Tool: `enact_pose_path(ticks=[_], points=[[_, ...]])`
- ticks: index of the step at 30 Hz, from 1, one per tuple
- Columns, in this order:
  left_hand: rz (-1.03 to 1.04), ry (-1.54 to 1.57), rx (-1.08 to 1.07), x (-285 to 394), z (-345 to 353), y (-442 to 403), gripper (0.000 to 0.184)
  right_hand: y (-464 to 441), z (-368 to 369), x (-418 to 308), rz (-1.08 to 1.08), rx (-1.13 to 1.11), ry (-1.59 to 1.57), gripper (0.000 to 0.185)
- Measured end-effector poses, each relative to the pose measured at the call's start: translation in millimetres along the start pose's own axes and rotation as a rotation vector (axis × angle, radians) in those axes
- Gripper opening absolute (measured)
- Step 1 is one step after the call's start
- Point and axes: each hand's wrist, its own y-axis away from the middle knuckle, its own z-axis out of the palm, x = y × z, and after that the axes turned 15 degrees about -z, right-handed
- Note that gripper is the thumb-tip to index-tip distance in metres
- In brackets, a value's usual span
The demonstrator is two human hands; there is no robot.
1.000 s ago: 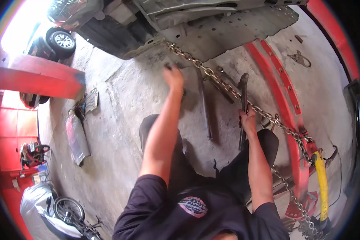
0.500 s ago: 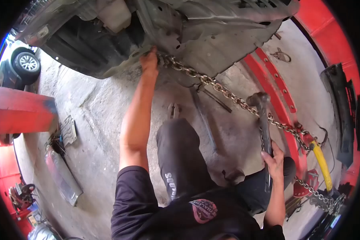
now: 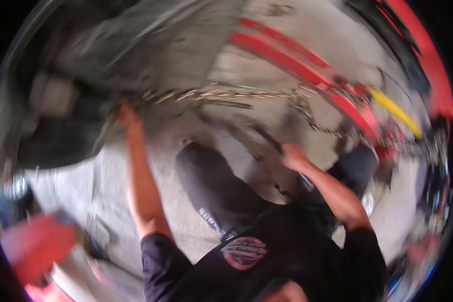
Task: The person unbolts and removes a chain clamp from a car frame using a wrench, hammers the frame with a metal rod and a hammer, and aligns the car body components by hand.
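My right hand [image 3: 293, 157] is wrapped around the handle of a hammer [image 3: 268, 139], which points away toward the upper left; its head is smeared by motion. My left hand [image 3: 129, 117] reaches up to the grey metal edge of the car body [image 3: 136, 45], beside the near end of a steel chain [image 3: 226, 94]. Its fingers are blurred and partly hidden, so their grip cannot be made out. From there the chain runs taut rightward to a red steel beam [image 3: 292, 60].
A yellow bar [image 3: 395, 113] sits at the chain's far end, with more chain [image 3: 332, 133] hanging below. A thin rod [image 3: 229, 104] lies on the concrete floor under the taut chain. A red post [image 3: 38, 246] stands at the lower left.
The view has swung round and blurred. My right hand, with the hammer, has moved inward and the hammer has tipped from upright toward the left. My left hand stays by the chain end.
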Motion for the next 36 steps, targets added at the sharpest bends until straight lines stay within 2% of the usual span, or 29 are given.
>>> enact_pose_path(ticks=[1,2,4,6,9,11,13,15,16,17,20,21,23,25,26,29,32,34,35,36], points=[[-0.054,0.054,-0.052,2.1,4.3,1.4,0.048,-17.5,31.2,27.8,0.043,-0.034,0.123,0.033],[-0.152,0.104,-0.014,11.7,22.0,5.3,0.048,-24.6,50.1,39.9,0.047,0.043,0.071,0.034],[-0.179,0.217,-0.109,-23.9,15.6,-31.7,0.047,-33.5,47.0,18.4,0.083,-0.044,0.163,0.043],[-0.133,0.230,-0.094,-41.6,-5.3,-46.4,0.048,-44.4,77.8,36.8,0.090,0.022,0.156,0.051],[-0.086,0.107,0.035,-26.2,1.9,-26.1,0.049,-50.5,101.3,32.1,0.126,-0.004,0.142,0.060],[-0.236,0.066,0.149,-3.5,21.1,8.3,0.050,-56.9,99.1,40.1,0.151,-0.002,0.142,0.063],[-0.198,0.048,0.152,-1.1,22.0,13.5,0.051,-85.4,97.8,53.1,0.129,0.054,0.118,0.063],[-0.108,-0.032,0.188,-7.4,22.0,10.5,0.053,-92.3,7.4,-26.8,-0.190,0.583,0.503,0.053],[-0.038,-0.106,0.224,-14.1,19.6,5.2,0.053,-105.8,-35.1,-51.4,-0.257,0.676,0.502,0.052],[-0.061,-0.065,0.230,-26.0,15.5,-8.4,0.054,-130.6,-59.9,-68.1,-0.326,0.771,0.493,0.052],[-0.102,0.011,0.279,-25.0,22.9,-7.2,0.053,-188.6,-53.5,-35.6,-0.515,0.378,0.467,0.044],[-0.149,0.066,0.269,-9.6,30.5,11.3,0.053,-204.3,-64.3,-40.7,-0.435,0.118,0.223,0.038],[-0.242,0.193,0.231,24.7,47.2,45.8,0.051,-196.9,-80.5,-47.9,-0.405,0.200,0.038,0.034],[-0.091,0.176,0.287,27.0,47.9,40.5,0.053,-178.0,-112.2,-67.7,-0.392,0.267,-0.117,0.029],[-0.020,0.150,0.307,25.1,49.5,38.6,0.055,-168.7,-130.9,-82.4,-0.432,0.262,-0.069,0.029],[-0.067,0.120,0.241,50.7,39.9,46.3,0.055,-152.6,-161.6,-114.7,-0.502,0.260,-0.021,0.027],[0.105,0.198,0.330,37.2,40.4,35.4,0.046,-149.7,-169.8,-116.1,-0.505,0.246,-0.077,0.028],[0.014,0.182,0.252,48.0,38.4,34.1,0.044,-157.5,-147.2,-97.0,-0.483,0.167,-0.080,0.030],[-0.035,0.173,0.220,48.9,33.7,31.5,0.044,-161.0,-136.3,-102.6,-0.532,0.124,0.069,0.032],[-0.023,0.158,0.269,45.2,29.9,23.2,0.042,-161.1,-131.4,-105.1,-0.511,0.132,0.017,0.032]])
